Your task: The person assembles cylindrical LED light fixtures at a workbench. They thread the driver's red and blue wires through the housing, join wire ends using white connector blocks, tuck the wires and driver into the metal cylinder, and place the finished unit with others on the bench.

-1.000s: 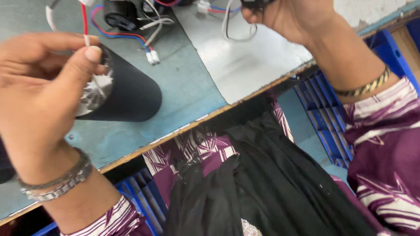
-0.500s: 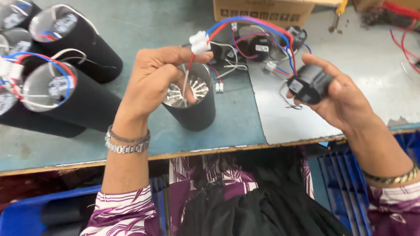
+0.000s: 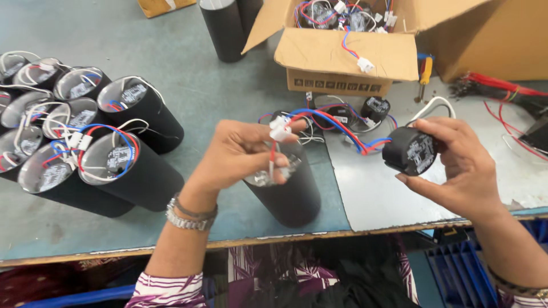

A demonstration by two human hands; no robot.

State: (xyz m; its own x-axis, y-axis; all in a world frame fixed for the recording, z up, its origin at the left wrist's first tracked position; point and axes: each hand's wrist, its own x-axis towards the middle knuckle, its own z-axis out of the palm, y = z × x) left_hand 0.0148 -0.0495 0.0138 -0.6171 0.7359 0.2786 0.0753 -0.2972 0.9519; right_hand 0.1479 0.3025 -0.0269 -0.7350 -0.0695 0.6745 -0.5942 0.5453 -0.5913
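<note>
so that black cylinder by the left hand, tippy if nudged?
Probably somewhat: the black cylinder stands tall on a narrow base and already leans. The left hand pinches wires above it, so a tug could topple it. Once down, its round wall would likely roll.

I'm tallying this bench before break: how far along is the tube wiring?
Done: a cluster of black tubes at left already has modules and wires inside. In hand: the left hand pinches white connectors over an open tube; the right hand holds a black module. Left: more modules in the cardboard box.
</note>
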